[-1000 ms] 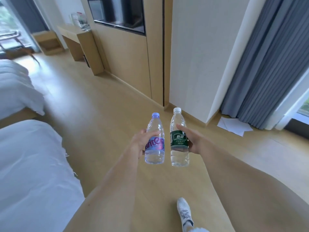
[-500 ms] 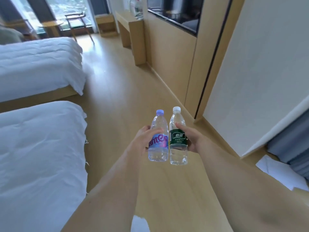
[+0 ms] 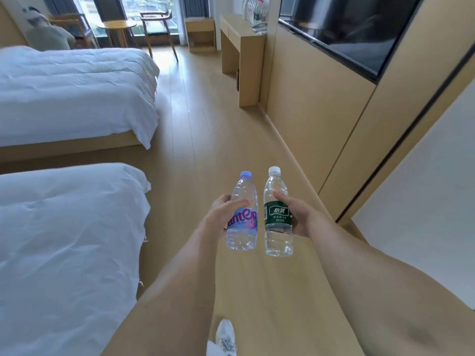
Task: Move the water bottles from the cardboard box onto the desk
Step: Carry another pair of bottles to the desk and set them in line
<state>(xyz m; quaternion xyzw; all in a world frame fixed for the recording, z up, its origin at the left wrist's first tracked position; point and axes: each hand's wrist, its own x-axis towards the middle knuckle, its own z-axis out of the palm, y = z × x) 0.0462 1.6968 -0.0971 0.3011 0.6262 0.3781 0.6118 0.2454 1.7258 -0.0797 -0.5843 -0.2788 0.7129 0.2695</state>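
A: Which bottle does each hand carry, and how?

B: The left hand (image 3: 223,214) is curled round the purple-labelled bottle (image 3: 242,214), thumb across the front above the label. The right hand (image 3: 298,214) is wrapped round the green-labelled bottle (image 3: 278,214), thumb resting on the shoulder just over the label.

A: Orientation of the two bottles?

B: Both stand upright, long axis near vertical. The purple cap (image 3: 245,174) and the white cap (image 3: 274,170) point up and slightly away from the person, above each grip; the clear bases hang below the fingers. The bottles lie side by side, a narrow gap between them, not touching.

A: Where are they in the room?

B: Held in the air over the wooden floor (image 3: 205,140), in front of the body, with a white shoe (image 3: 225,335) below the grips. Far beyond the caps stands the desk (image 3: 241,37), well apart from both hands, with more bottles (image 3: 253,9) on its top. Two white beds (image 3: 72,83) lie to the side of the left hand; a dark screen (image 3: 341,29) sits in the panelled wall beyond the right hand.
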